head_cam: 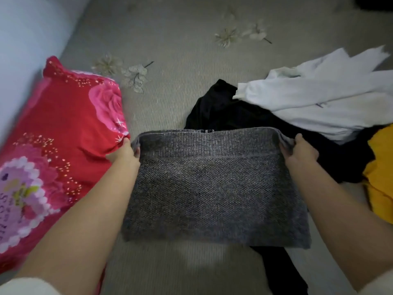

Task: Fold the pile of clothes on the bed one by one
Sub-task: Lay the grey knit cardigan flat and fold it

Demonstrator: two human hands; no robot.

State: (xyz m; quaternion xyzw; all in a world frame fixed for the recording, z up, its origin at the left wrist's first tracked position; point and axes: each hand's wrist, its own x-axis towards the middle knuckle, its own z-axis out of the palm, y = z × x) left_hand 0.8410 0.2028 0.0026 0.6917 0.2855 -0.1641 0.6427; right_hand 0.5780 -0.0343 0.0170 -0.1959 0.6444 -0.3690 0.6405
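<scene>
My left hand (124,153) grasps the far left corner of the grey knit (212,188), fingers curled under the folded edge and thumb on top. My right hand (301,152) grasps the far right corner the same way, fingers tucked into the fold. Both forearms are bare, with pale sleeves at the near frame edge.

The grey knit lies folded into a rough rectangle at the near middle of the bed (180,60). Its weave is coarse and nubbly, with a ribbed band across the far edge, rolled over where I hold it. Its near right corner overlaps a black garment (223,111).

The black garment is soft, dark and crumpled, spreading from beyond the knit towards the bed's right side and showing again near the front edge. A white garment (319,96), smooth with long sleeves, lies on top of it at the right. A yellow cloth (380,173) sits at the right edge, touching the black one.

A red pillow (61,141) with pink rose print lies along the left side, just beside my left hand. The bed cover is beige, finely woven, with pale flower motifs.
</scene>
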